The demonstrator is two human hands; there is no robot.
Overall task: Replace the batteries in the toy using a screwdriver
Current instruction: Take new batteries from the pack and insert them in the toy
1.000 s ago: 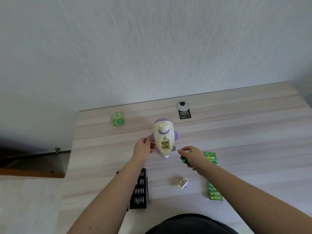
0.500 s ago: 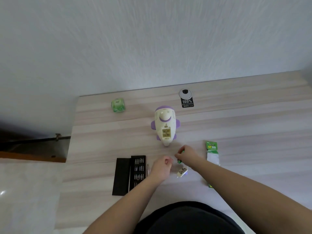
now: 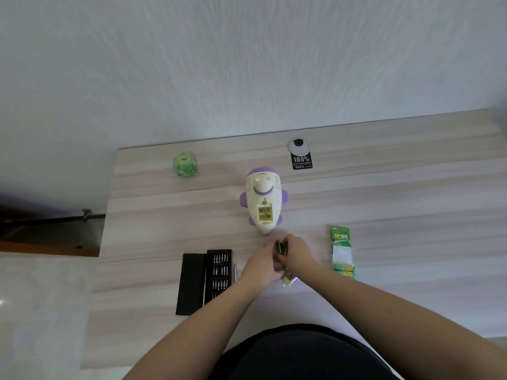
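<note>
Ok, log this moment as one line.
both hands hold green batteries | white-and-purple plastic toy compartment open, empty | cover off

On the counter (image 3: 384, 187): one toy (image 3: 264, 200); one battery pack (image 3: 341, 252); one open bit case (image 3: 204, 281); one screwdriver (image 3: 234, 271); one green cube (image 3: 185, 164); one black label (image 3: 302, 162); one detached cover (image 3: 289, 281); two hands.

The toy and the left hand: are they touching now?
Apart. The head view shows bare table between the toy and the left hand, which is nearer the person.
</note>
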